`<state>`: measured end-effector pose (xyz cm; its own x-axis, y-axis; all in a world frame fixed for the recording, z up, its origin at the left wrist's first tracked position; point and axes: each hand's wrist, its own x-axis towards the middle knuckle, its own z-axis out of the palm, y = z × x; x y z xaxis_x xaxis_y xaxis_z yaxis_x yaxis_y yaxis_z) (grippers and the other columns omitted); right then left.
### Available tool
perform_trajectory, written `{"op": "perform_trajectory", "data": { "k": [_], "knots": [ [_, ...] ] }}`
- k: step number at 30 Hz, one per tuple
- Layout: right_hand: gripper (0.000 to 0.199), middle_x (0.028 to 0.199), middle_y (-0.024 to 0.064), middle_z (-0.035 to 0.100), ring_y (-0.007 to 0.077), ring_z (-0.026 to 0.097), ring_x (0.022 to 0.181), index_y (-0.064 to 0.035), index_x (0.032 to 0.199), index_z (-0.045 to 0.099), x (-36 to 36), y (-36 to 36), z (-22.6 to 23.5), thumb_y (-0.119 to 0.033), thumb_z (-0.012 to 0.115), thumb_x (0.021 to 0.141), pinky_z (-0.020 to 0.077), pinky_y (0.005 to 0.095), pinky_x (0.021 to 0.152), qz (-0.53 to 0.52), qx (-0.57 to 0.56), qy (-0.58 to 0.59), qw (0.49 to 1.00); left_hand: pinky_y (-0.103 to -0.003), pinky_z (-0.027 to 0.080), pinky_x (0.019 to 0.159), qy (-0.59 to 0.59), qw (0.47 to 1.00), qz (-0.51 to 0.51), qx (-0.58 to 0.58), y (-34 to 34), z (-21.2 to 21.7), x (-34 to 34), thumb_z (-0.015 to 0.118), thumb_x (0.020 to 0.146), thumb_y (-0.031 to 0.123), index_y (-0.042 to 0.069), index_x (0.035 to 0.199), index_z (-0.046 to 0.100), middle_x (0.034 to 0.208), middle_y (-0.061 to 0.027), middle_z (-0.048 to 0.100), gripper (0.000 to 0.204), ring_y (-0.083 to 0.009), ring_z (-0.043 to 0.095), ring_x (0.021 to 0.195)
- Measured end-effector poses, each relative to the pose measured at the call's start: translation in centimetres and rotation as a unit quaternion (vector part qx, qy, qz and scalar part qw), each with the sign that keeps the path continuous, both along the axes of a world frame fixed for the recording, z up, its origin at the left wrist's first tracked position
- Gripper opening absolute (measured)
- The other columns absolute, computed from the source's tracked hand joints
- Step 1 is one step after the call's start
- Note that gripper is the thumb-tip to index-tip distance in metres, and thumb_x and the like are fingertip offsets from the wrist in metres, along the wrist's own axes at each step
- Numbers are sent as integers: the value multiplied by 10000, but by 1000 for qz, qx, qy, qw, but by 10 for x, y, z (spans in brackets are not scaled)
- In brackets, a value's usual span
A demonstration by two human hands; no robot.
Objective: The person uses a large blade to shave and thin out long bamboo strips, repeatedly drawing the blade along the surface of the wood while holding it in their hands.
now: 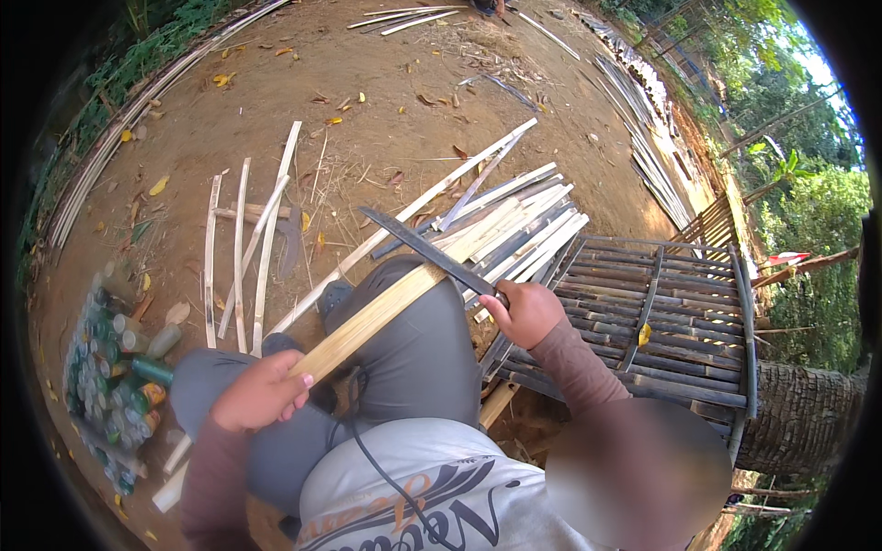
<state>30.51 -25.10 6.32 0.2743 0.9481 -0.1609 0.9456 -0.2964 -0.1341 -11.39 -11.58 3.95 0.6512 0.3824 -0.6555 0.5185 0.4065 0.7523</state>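
Observation:
My left hand (262,390) is closed around the near end of a pale split bamboo slat (372,317), which slants away over my knee. Gripped by its handle in my right hand (528,314) is a long dark-bladed machete (413,241). Its blade lies across the upper part of the slat, touching or just over it, with the tip pointing to the far left. Beyond my knee, the slat's far end overlaps a pile of split bamboo strips (537,230), so I cannot tell exactly where it stops.
Several loose strips (241,257) lie left on the dirt, beside a curved-bladed tool (291,243). A heap of bottles (115,376) is at lower left. A bamboo slat bench (661,317) stands close on my right, near a thick trunk (799,418). More strips (404,18) lie farther off.

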Motion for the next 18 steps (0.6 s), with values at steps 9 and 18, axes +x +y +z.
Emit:
{"op": "perform_trajectory", "data": {
  "k": [9, 18],
  "knots": [
    [541, 784, 243, 708, 471, 705, 803, -12, 952, 699, -15, -6, -3, -524, 576, 1075, 555, 564, 753, 12, 17, 36, 999, -237, 437, 529, 1, 1000, 12, 5, -3, 3, 1, 596, 1083, 209, 58, 1036, 602, 758, 20, 610, 158, -58, 541, 588],
    [515, 789, 224, 711, 457, 710, 807, -29, 996, 714, -8, 0, -1, -518, 573, 1080, 557, 553, 758, -11, -5, 17, 1000, -242, 442, 522, 8, 1000, 11, 26, -2, 4, 0, 593, 1083, 189, 54, 1079, 619, 750, 20, 608, 137, -59, 540, 577]
  ]
}}
